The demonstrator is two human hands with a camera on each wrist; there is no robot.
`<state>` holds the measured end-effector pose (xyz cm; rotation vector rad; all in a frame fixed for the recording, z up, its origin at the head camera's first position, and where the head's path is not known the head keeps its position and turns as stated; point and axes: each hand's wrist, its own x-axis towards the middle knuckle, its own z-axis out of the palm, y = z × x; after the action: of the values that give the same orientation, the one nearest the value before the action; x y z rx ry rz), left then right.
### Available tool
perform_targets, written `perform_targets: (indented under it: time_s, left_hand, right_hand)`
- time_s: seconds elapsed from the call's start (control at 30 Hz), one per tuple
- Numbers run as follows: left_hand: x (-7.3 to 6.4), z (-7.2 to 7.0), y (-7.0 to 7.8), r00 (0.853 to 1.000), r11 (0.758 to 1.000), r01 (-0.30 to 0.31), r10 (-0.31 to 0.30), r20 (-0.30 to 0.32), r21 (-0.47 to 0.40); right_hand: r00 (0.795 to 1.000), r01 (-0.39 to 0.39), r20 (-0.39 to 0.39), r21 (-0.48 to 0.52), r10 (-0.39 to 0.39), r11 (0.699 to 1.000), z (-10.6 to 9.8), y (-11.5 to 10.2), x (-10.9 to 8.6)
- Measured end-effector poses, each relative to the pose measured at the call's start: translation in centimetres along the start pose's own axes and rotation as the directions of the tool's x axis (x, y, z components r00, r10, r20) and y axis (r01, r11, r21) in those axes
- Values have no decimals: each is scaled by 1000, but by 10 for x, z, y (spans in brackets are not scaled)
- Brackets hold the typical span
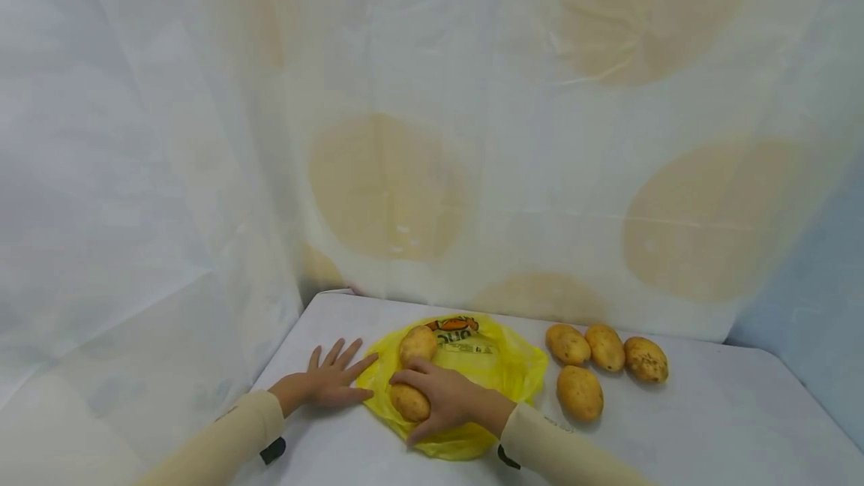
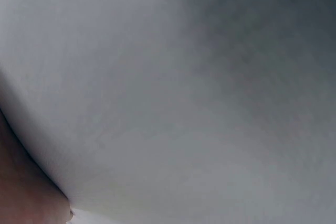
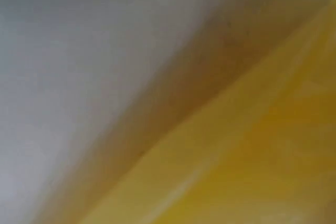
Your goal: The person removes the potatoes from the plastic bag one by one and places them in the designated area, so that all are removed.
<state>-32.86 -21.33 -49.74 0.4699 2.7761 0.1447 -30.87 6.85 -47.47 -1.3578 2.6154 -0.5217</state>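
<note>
A yellow plastic bag (image 1: 523,366) with dark print lies spread on the white table. On its left part sit two potatoes, one nearer and one farther back. My right hand (image 1: 451,396) reaches over the bag and grips the nearer potato (image 1: 408,403), thumb toward the front. Just beyond those fingers rests the farther potato (image 1: 417,343). Flat on the table, fingers spread, my left hand (image 1: 329,384) has its fingertips at the bag's left edge. The left wrist view shows only a bit of that hand (image 2: 29,192); blurred yellow bag (image 3: 262,150) fills much of the right wrist view.
To the right of the bag, several more potatoes lie on the table (image 1: 715,411): a row of three (image 1: 605,348) at the back and a single potato (image 1: 580,394) in front of them. White sheeting with tan circles (image 1: 540,171) hangs behind the table.
</note>
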Motion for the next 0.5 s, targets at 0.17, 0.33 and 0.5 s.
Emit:
perform_targets:
  time_s: [0.17, 0.33, 0.5]
  left_hand:
    - [3, 2, -1, 1000, 1000, -2, 2, -3, 1]
    - [3, 2, -2, 1000, 1000, 3, -3, -2, 4]
    - [0, -1, 0, 1000, 1000, 5, -5, 5, -2]
  right_hand:
    - [999, -21, 48, 4, 21, 1000, -2, -1, 1]
    - [995, -33, 92, 24, 31, 999, -6, -4, 2]
    - [995, -50, 87, 87, 43, 995, -6, -4, 1]
